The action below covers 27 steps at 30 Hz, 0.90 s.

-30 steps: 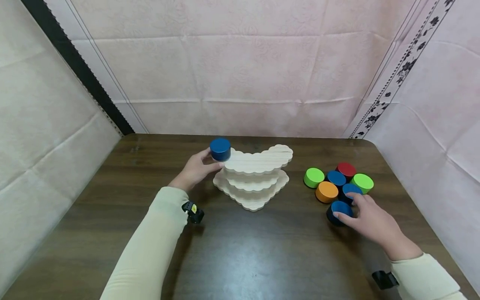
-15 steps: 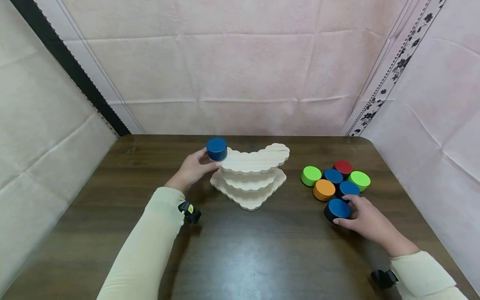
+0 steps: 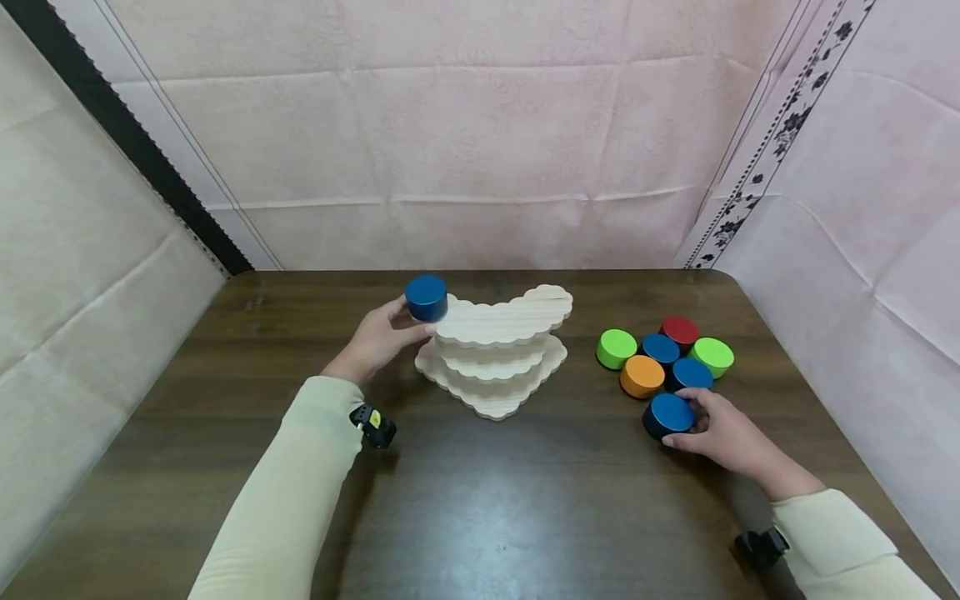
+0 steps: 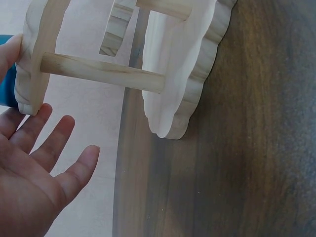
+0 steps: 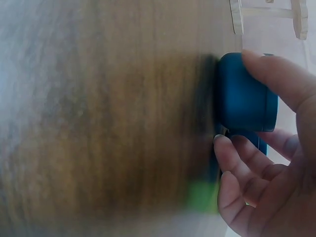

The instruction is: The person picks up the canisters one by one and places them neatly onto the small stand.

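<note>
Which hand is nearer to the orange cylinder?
Right. The right hand grips a blue cylinder just beside the orange cylinder; the left hand is across the wooden stand.

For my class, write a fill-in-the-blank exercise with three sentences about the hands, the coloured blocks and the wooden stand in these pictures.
1. The left hand holds a blue block at the ____ tier of the wooden stand.
2. The right hand grips a block coloured ____.
3. In the cluster on the table, only one block is ____ and only one block is orange.

Missing words: top; blue; red
</note>
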Each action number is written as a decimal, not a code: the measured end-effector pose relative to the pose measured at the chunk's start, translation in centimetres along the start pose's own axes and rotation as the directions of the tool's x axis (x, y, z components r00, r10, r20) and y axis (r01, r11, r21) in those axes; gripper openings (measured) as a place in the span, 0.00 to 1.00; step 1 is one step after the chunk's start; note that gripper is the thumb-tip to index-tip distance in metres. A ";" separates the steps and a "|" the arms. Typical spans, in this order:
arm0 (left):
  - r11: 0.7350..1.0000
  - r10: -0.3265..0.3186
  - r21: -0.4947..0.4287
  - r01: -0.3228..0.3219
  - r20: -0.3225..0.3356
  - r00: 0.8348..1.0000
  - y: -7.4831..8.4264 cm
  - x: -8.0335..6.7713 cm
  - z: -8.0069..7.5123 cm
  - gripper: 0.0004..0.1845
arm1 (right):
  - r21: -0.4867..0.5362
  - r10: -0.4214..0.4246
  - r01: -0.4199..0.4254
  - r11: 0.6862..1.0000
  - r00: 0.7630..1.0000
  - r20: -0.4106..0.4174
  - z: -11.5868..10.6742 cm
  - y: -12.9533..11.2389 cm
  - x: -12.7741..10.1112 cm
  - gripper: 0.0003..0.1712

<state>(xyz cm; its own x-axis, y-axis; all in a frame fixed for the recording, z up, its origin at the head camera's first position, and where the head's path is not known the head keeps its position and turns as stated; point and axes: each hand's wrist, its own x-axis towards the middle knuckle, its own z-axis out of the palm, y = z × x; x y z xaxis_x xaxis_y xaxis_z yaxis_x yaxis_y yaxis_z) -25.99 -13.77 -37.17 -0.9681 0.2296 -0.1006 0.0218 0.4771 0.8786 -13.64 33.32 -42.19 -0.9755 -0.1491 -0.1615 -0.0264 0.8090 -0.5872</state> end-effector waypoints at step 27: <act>1.000 -0.007 0.005 0.007 -0.004 1.000 0.1 0.0 0.0 0.43 | 0.014 -0.077 0.079 0.997 0.993 -0.091 0.4 -2.1 -0.3 0.39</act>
<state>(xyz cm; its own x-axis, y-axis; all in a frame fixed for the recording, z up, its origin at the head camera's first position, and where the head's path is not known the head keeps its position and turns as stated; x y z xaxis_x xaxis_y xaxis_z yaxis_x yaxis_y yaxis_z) -26.01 -13.73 -37.10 -0.9692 0.2228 -0.1048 0.0163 0.4826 0.8757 -13.22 31.43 -41.25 -0.9864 -0.1585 -0.0428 -0.1000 0.7868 -0.6090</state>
